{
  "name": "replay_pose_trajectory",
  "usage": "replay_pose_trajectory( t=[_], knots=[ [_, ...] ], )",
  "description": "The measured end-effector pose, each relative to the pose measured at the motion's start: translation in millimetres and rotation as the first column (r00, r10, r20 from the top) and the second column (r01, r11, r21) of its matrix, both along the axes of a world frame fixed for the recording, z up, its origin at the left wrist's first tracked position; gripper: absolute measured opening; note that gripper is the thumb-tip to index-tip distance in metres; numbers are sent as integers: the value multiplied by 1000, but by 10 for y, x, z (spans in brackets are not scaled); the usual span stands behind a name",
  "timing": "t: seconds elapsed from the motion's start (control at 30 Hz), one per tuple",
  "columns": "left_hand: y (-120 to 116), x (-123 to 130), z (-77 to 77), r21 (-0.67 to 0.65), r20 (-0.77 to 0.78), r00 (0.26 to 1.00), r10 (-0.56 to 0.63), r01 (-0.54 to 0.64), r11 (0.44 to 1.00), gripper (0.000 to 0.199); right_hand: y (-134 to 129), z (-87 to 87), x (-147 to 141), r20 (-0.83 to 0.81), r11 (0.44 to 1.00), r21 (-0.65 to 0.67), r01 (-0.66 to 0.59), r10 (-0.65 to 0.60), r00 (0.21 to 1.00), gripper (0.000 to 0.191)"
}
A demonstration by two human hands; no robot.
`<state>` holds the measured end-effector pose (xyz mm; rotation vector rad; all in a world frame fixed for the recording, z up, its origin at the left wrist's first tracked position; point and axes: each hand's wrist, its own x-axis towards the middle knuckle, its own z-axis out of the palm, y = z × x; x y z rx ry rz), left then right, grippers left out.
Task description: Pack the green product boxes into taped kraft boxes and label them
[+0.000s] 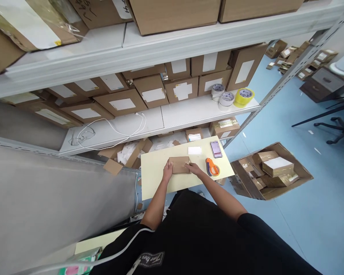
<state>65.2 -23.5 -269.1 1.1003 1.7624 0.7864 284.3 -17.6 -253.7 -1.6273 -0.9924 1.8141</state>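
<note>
A small brown cardboard box (180,165) is on the pale yellow table (153,185), held between both hands. My left hand (167,170) grips its left end, and my right hand (192,168) grips its right end with the fingers on the corner. Behind the box, a white label (195,150) lies flat. Right of my right hand is an orange tape dispenser (212,167) with a roll of tape. A phone (216,149), partly pixelated, lies near the table's back right corner.
Shelves (189,110) with labelled boxes stand behind the table, holding tape rolls (243,97) and a white cable (111,143). A large open carton (246,187) with parcels is on the floor at right. An open box (132,152) with white paper sits at left. A grey wall rises on the left.
</note>
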Motion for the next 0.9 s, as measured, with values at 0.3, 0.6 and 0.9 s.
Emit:
replay_pose_trajectory(
  t=[0.3,0.6,0.9],
  knots=[
    [-307,-222,-111,-27,231,966,-114,124,992,96,-96,-88,32,-108,997,32,67,-63,992,65],
    [-121,-56,-390,-43,-101,992,-71,67,997,82,139,-239,37,-14,988,137,70,-69,998,71],
    [163,9,-756,-356,-1,998,-55,51,933,127,768,-531,582,471,995,-20,99,-78,879,69]
  ],
)
